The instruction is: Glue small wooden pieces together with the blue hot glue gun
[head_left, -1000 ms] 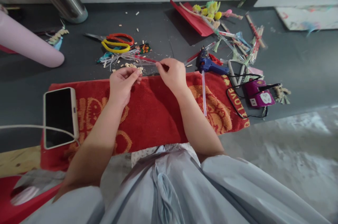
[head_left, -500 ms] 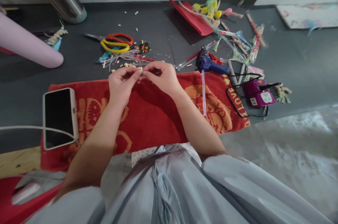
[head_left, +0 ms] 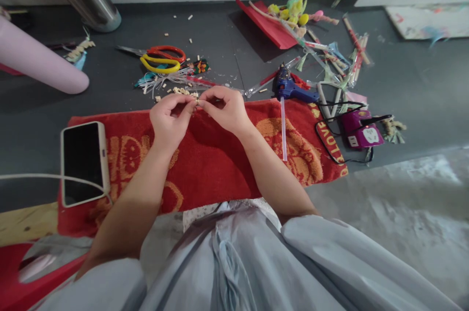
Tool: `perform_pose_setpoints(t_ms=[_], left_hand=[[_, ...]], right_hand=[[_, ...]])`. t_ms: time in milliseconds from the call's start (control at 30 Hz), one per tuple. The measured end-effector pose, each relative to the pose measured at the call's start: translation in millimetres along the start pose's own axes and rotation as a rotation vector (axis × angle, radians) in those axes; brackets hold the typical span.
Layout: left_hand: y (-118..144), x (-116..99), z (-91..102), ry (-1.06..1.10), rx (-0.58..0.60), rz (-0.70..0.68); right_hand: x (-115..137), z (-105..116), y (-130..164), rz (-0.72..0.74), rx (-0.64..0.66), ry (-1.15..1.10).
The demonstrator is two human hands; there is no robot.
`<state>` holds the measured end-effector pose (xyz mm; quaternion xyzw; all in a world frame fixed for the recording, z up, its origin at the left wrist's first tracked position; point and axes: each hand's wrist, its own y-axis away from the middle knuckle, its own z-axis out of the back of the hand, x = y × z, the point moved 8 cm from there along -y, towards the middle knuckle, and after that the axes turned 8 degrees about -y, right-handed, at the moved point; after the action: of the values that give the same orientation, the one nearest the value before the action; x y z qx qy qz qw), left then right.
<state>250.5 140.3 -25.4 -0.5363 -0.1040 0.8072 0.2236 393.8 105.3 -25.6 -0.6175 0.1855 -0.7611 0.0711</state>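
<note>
Fingertip to fingertip, my left hand (head_left: 170,116) and my right hand (head_left: 227,110) meet over the far edge of the red towel (head_left: 216,164). Both are closed in a pinch on a small cream-coloured piece (head_left: 198,101), mostly covered by the fingers. Just beyond them lies a heap of little cream-coloured pieces (head_left: 180,91). Behind the heap are white and blue tassel strands (head_left: 161,81) and scissors (head_left: 163,59) with one orange and one yellow handle.
A blue glue gun (head_left: 293,90) with a clear glue stick lies right, its cable near a purple power block (head_left: 361,129). On the left are a phone (head_left: 82,164) with a white cable and a pink cylinder (head_left: 40,59). Wrapped sticks (head_left: 357,64) lie back right.
The pinched fingertips have shifted very slightly, and less of the cream-coloured piece shows between them. The other things stay where they were; the view has moved a little.
</note>
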Motion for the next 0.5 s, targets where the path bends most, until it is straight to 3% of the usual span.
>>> perform_pose_setpoints(t_ms=[267,500], left_hand=[[1.0,-5.3,1.7,-0.065,0.005,-0.046],[-1.6,-14.8,9.5,-0.076,-0.064,-0.088]], right_hand=[[2.0,0.3,1.5,0.012,0.016,0.015],[-0.4,-5.1,0.5,-0.055,-0.043,-0.131]])
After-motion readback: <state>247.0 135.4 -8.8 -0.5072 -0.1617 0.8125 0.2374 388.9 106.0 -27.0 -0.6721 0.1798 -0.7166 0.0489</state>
